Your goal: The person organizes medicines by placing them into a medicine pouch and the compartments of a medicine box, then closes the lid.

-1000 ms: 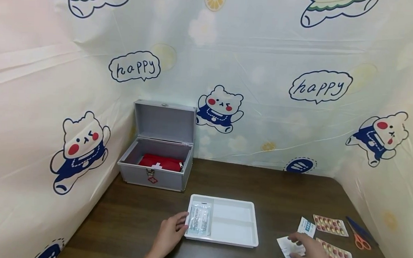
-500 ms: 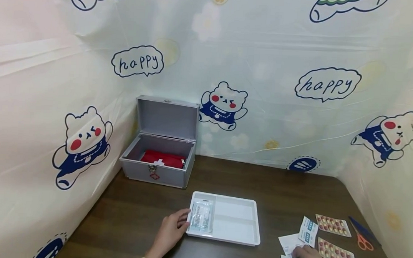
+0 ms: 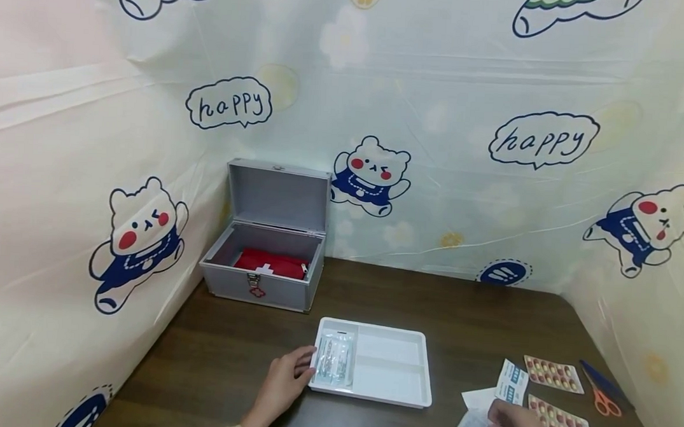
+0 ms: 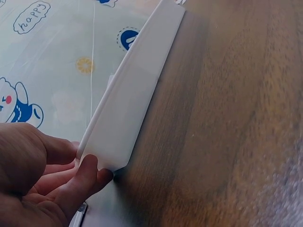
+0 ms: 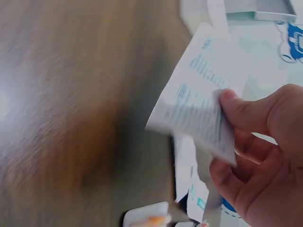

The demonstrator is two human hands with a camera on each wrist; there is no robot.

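At the left edge of a white divided tray [image 3: 392,380], my left hand [image 3: 281,384] grips the corner; in the left wrist view its thumb and fingers [image 4: 88,165] bend about the tray's end. A clear printed packet [image 3: 335,360] lies in the tray's left compartment. At the lower right, my right hand [image 3: 517,426] pinches a white printed sachet [image 5: 196,90] between thumb and fingers, tilted over the table. Another white sachet [image 3: 479,398] and one with blue labels [image 3: 512,381] lie just beyond that hand.
Blister packs of capsules [image 3: 554,374] and orange-handled scissors [image 3: 606,403] lie at the right, with a blue pointed item [image 3: 601,379] beside them. An open grey case [image 3: 270,290] holding a red pouch [image 3: 271,264] stands at the back left. Patterned sheets [image 3: 427,90] surround the table [image 3: 228,336].
My right hand has lowered onto the sachets and now lifts one, which tilts away from its earlier place. The left hand stays at the tray. The head view has shifted slightly.
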